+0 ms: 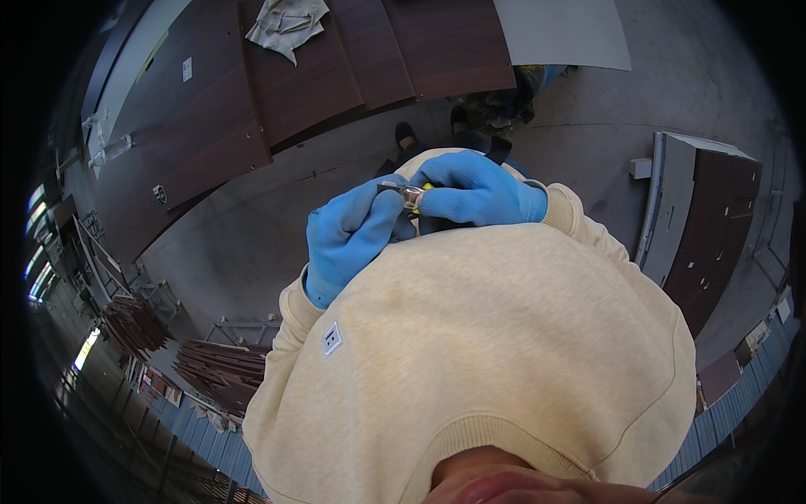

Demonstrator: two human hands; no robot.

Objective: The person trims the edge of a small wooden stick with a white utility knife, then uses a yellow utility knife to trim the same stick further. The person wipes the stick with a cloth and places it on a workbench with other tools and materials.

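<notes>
Close against my body, both hands in blue work gloves meet around a small hand tool (pixel 411 196) with a shiny metal-looking middle and a yellow-and-black handle. My right hand (pixel 480 190) is closed around the handle end. The fingers of my left hand (pixel 348 235) are closed at the other end, where a dark, narrow piece shows beside the thumb. The gloves cover much of the tool, so its exact kind cannot be made out.
Large dark brown panels (pixel 336 76) lie ahead, with a crumpled pale cloth (pixel 288 23) on top. A stack of boards (pixel 701 218) stands at the right. Bundles of brown strips (pixel 220 366) are at the lower left. A pale sheet (pixel 562 32) extends at the far right.
</notes>
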